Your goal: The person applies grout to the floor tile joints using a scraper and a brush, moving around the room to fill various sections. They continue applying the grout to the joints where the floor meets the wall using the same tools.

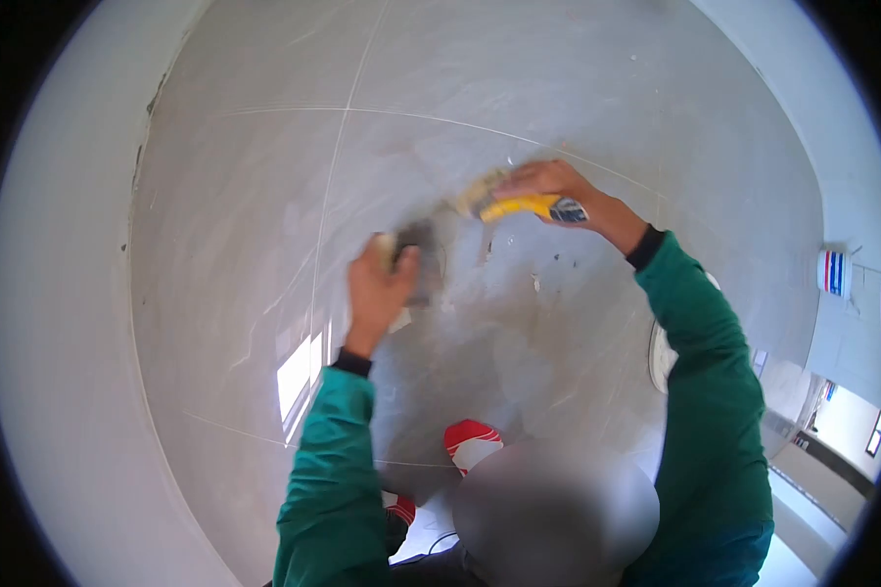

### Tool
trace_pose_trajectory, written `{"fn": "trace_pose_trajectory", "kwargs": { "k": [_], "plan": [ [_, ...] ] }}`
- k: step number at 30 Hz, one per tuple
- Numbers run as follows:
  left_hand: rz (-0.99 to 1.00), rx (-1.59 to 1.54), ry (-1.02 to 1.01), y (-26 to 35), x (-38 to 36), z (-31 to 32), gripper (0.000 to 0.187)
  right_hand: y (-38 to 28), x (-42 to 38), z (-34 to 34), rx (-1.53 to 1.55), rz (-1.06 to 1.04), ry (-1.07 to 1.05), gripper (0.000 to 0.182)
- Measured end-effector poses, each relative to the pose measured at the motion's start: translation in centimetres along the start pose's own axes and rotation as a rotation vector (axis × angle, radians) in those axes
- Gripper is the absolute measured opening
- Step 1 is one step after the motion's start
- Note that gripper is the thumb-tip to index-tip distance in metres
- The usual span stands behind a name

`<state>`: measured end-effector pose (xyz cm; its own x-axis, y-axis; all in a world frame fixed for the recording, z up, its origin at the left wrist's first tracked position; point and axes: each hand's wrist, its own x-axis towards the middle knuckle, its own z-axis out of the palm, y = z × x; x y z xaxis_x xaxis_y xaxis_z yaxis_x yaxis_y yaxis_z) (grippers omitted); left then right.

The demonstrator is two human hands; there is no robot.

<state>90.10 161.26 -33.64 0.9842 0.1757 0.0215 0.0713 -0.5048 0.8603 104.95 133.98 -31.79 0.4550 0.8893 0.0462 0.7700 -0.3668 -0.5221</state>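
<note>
My left hand is closed on a dark, flat-bladed trowel, which is smeared by motion and has a pale part near the thumb. Up and to the right of it, my right hand grips the yellow handle of a putty knife with a dark butt end. Pale, blurred material covers the putty knife's working end, which points toward the trowel; a small gap shows between the two tools. Both are held over the grey tiled floor.
Small scraps lie on the floor below my right hand. A red and white shoe shows near the bottom, beside a blurred grey rounded shape. A white round object is partly behind my right sleeve. At the far right stands a striped bucket.
</note>
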Motion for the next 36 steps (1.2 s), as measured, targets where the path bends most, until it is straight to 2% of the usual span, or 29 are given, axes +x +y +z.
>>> {"fn": "trace_pose_trajectory", "kwargs": {
  "k": [1,2,3,4,7,8,10,12,14,16,17,19,20,21,22,25,26,28,30,32,33,34,35,36],
  "plan": [
    [-0.090,-0.002,0.011,-0.6,0.4,-2.1,0.024,0.0,-1.0,-0.9,0.001,0.006,0.008,0.029],
    [-0.077,0.118,0.081,-1.5,1.5,-3.7,0.027,0.1,-1.9,-1.7,0.174,-0.026,0.089,0.027],
    [-0.095,0.086,0.116,-3.0,2.9,-4.8,0.030,0.2,-2.6,-2.5,0.350,-0.064,0.168,0.026],
    [-0.101,0.110,0.149,-3.0,4.4,-5.8,0.031,0.9,-2.8,-4.1,0.005,-0.014,0.228,0.024],
    [-0.036,0.107,0.159,-5.2,9.6,-6.6,0.029,5.4,-4.2,-6.8,-0.268,0.414,0.500,0.028],
    [-0.025,0.105,0.153,-5.4,11.0,-6.4,0.029,7.5,-4.3,-6.6,-0.275,0.422,0.508,0.028],
    [-0.036,0.160,0.103,-5.8,13.5,-5.9,0.032,10.6,-4.8,-4.7,-0.171,0.791,0.621,0.031],
    [-0.086,0.256,0.026,-6.4,15.7,-4.9,0.034,9.6,-5.3,-1.1,-0.216,0.646,0.658,0.033],
    [0.009,0.230,0.016,-6.8,17.0,-3.6,0.036,7.5,-5.7,2.7,-0.126,0.165,0.714,0.037],
    [0.067,0.278,-0.028,-6.8,17.6,-1.9,0.038,1.1,-6.0,3.2,-0.113,0.250,0.492,0.039],
    [0.128,0.329,-0.064,-6.4,17.6,-1.0,0.039,-1.5,-6.8,3.2,-0.106,0.262,0.490,0.039],
    [0.160,0.420,-0.168,-4.1,16.4,2.0,0.040,-4.4,-7.6,2.2,-0.001,0.288,0.228,0.040],
    [0.278,0.385,-0.160,-4.3,15.7,3.7,0.039,-4.4,-7.8,1.1,-0.002,0.284,0.235,0.040],
    [0.247,0.317,-0.217,-2.5,14.5,4.7,0.038,-4.1,-8.4,0.0,-0.012,0.269,0.257,0.039],
    [0.300,0.290,-0.241,-2.0,13.7,6.1,0.037,-3.6,-8.9,-1.1,-0.016,0.254,0.277,0.037],
    [0.200,0.285,-0.325,0.9,10.4,10.1,0.037,1.3,-8.4,-4.2,-0.084,0.432,0.445,0.029],
    [0.176,0.271,-0.425,2.0,9.5,10.7,0.043,3.1,-7.3,-5.0,-0.113,0.471,0.468,0.027],
    [0.181,0.276,-0.473,3.0,7.5,12.2,0.041,7.2,-3.6,-4.6,-0.242,0.419,0.519,0.029],
    [0.183,0.295,-0.539,4.3,6.1,11.6,0.039,8.2,2.8,-3.6,-0.098,0.360,0.551,0.027],
    [0.085,0.115,-0.526,5.7,4.0,9.9,0.031,8.6,9.3,-1.0,0.037,0.289,0.548,0.026],
    [0.127,0.077,-0.465,5.5,3.0,8.8,0.027,8.4,12.4,1.2,0.114,0.291,0.561,0.026],
    [0.167,0.030,-0.404,5.2,2.1,7.4,0.023,8.0,14.3,2.5,0.187,0.295,0.566,0.026],
    [0.116,-0.006,-0.424,5.2,1.7,5.2,0.020,7.7,14.4,2.8,0.187,0.304,0.571,0.026],
    [0.056,-0.049,-0.444,5.3,1.2,2.6,0.017,6.5,13.9,3.5,0.105,0.100,0.581,0.026]
  ]
}}
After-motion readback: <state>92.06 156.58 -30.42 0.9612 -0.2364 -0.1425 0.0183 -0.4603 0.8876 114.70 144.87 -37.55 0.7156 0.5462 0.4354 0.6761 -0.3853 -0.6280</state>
